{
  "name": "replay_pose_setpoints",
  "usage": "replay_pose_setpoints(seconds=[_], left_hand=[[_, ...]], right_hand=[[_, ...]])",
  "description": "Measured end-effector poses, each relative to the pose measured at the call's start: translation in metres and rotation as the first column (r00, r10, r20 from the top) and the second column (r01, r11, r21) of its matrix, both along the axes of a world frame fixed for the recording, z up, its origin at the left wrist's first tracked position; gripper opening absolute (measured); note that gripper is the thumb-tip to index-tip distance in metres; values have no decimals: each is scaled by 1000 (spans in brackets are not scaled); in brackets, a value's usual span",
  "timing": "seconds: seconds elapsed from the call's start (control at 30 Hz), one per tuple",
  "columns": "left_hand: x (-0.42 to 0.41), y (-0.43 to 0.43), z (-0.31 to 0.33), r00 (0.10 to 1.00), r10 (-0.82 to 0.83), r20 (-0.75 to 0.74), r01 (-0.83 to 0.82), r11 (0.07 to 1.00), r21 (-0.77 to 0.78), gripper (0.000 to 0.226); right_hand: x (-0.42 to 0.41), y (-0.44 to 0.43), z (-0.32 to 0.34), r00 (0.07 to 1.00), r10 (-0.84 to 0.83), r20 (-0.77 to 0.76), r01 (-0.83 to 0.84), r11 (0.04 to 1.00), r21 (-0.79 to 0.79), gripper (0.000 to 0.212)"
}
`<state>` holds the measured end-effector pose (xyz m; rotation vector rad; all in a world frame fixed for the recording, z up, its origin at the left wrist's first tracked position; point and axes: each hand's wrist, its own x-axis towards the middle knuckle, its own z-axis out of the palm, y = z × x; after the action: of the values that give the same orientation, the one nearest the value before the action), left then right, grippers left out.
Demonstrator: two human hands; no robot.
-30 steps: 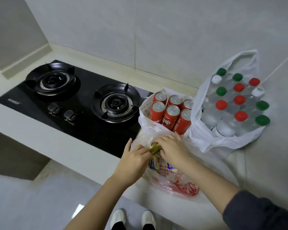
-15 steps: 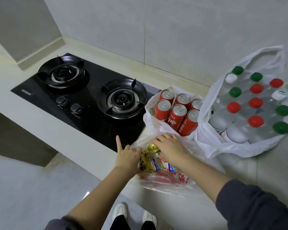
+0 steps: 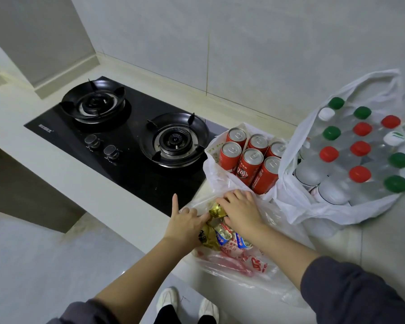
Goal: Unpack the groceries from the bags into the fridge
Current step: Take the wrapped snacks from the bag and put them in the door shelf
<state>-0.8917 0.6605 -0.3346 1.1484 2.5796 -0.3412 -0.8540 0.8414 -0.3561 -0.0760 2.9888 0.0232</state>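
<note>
Standing upright toward the counter's (image 3: pixel 56 160) right end, the bottle bag (image 3: pixel 295 206) keeps its capped bottles (image 3: pixel 360 174) from tipping, and the can bag (image 3: pixel 214 176) beside it holds six red cans (image 3: pixel 249 164) likewise. At the front edge the slumped snack bag (image 3: pixel 269 220) holds foil packets (image 3: pixel 222 235); the left hand (image 3: pixel 187 223) seems to pinch its mouth open while the right hand (image 3: pixel 242 211) curls round a gold packet (image 3: pixel 217 211), probably to lift it out.

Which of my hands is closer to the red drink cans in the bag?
Right. The right hand is just in front of the red drink cans, over the clear plastic bag; the left hand is further left, by the black hob's near corner.
</note>
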Motion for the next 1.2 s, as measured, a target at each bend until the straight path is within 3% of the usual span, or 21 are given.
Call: replay_pose_setpoints(seconds=[0.2,0.3,0.53,0.63,0.77,0.9,1.07,1.2], left_hand=[[-1,4,4,999,-34,11,34,999,-22,49],[-3,3,4,990,-138,-29,138,990,19,42],[-10,3,6,930,-369,-7,367,927,-70,76],[-10,3,6,929,-370,0,368,923,-108,79],[-9,-2,-4,937,-347,-45,347,938,1,78],[-9,-8,-8,963,-265,-42,267,938,219,55],[-4,-10,-8,996,-70,63,27,855,518,59],[0,-7,1,937,70,341,-292,692,660,64]], right_hand=[[4,10,3,1000,29,8,-29,999,-45,48],[7,14,5,1000,21,2,-21,998,-62,49],[5,16,4,996,57,63,-56,998,-21,52],[0,13,6,992,66,107,-66,998,-5,56],[-6,15,9,990,68,123,-68,998,-3,49],[-6,31,16,992,50,119,-33,989,-147,47],[-9,38,36,969,20,245,71,932,-356,28],[-14,35,47,952,-9,305,126,922,-367,25]])
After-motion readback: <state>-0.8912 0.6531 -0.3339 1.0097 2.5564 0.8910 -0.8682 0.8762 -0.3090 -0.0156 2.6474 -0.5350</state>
